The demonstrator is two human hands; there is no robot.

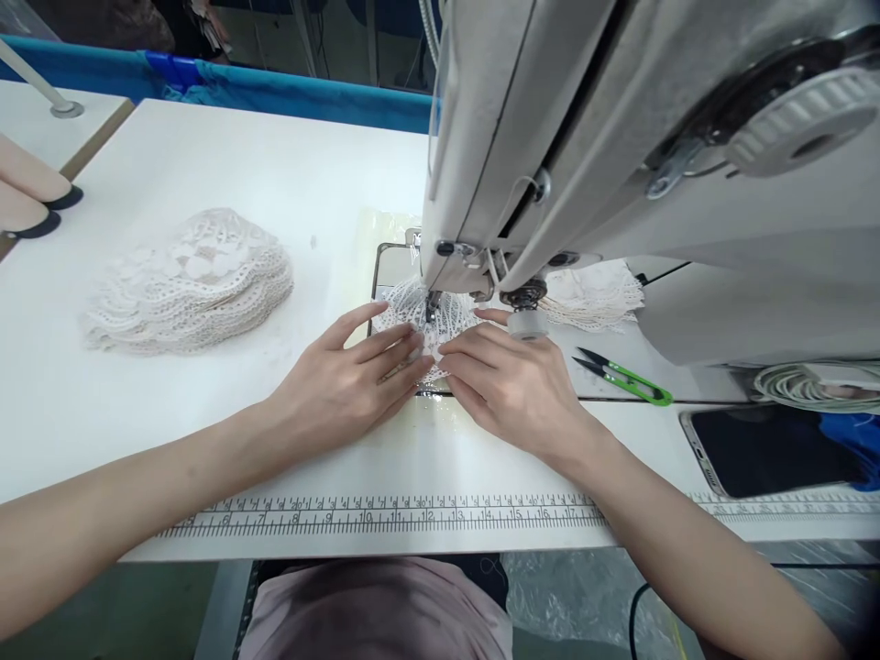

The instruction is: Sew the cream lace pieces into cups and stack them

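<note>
A white lace piece (pixel 412 316) lies under the needle of the grey sewing machine (pixel 619 137). My left hand (pixel 350 380) rests flat on the table, its fingers stretched out and pressing the lace from the left. My right hand (pixel 512 385) lies flat too, fingers extended onto the lace from the right, just in front of the presser foot (pixel 433 307). Neither hand grips anything. More lace (pixel 598 298) shows behind the needle, on the machine's right side.
A pile of white lace pieces (pixel 189 280) sits at the left of the white table (pixel 206 165). Green thread snips (pixel 625 376) and a phone (pixel 770 449) lie to the right. A printed ruler (pixel 385 513) runs along the front edge.
</note>
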